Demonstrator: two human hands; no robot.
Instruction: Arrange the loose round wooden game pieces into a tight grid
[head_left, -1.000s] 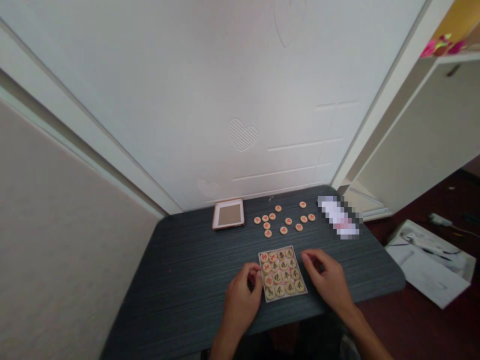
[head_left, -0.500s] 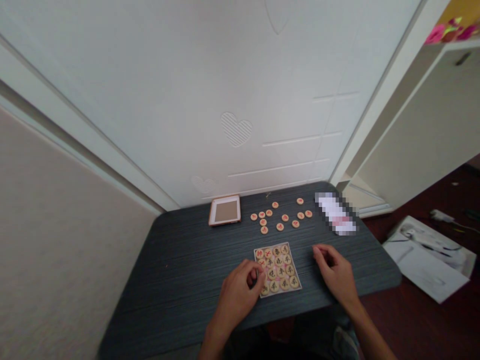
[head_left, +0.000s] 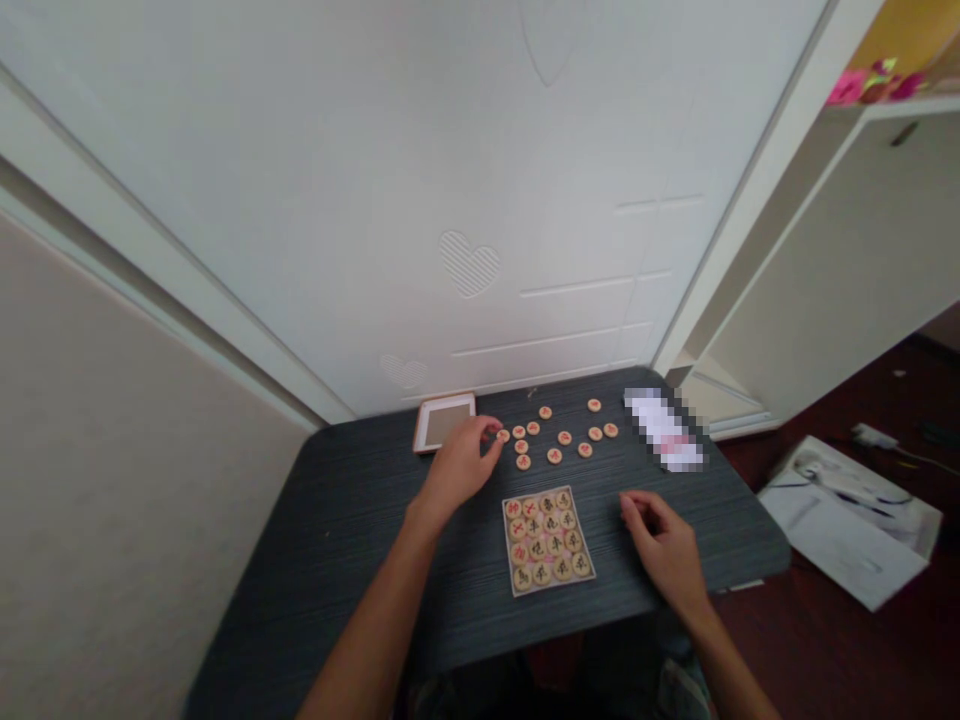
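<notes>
My left hand (head_left: 463, 462) reaches over the table, thumb and forefinger closed around the leftmost loose Chinese chess piece (head_left: 503, 436), a small round wooden disc with a red character. Nearer to me lies a shallow square box tray (head_left: 551, 590), filled with rows of chess pieces, mostly with black characters and several with red ones. Right of this tray my right hand (head_left: 664, 545) rests at the table, fingers curled together and no object visible in them. More loose red-character pieces (head_left: 565, 438) are scattered behind the tray.
An upturned box lid (head_left: 421, 432) lies at the back left of the dark table (head_left: 360, 530), partly behind my left hand. A blurred white and pink item (head_left: 667, 430) is at the back right. The white panel (head_left: 360, 200) rises behind. An open white box (head_left: 847, 520) stands on the floor.
My left hand has moved from the tray's left edge up to the leftmost loose piece. A red-character piece now shows in the tray where that hand was. My right hand stays put.
</notes>
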